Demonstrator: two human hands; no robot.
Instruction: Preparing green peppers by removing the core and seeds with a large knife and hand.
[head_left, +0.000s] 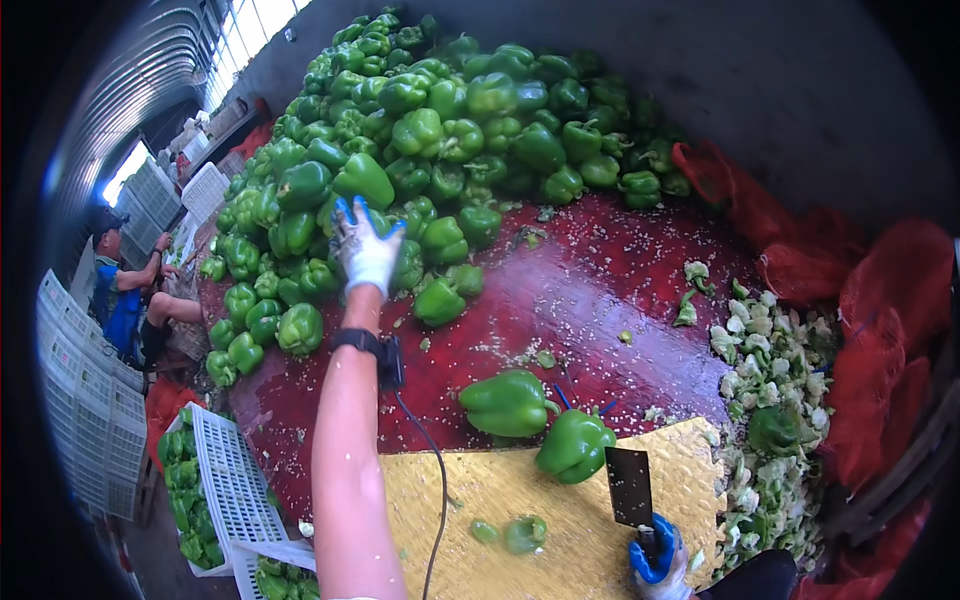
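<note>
My left hand (365, 244), in a white and blue work glove, reaches with spread fingers onto the near side of a large pile of green bell peppers (420, 131). Its fingertips lie at a pepper (364, 181). Low on the right, my right hand (658, 559), gloved alike, is closed around the handle of a broad-bladed knife (630, 486), over a yellow cutting board (465, 555). Two whole peppers (504, 403) lie at the board's far edge, one beside the blade. Small cut pepper pieces (525, 534) rest on the board.
Cut cores and seeds (757, 360) are heaped at the right, beside red mesh sacks (874, 360). White plastic crates (238, 480) with green pepper pieces stand at lower left. Scattered seeds cover the red tabletop (600, 300). Farther left, a person (124, 292) sits near stacked crates.
</note>
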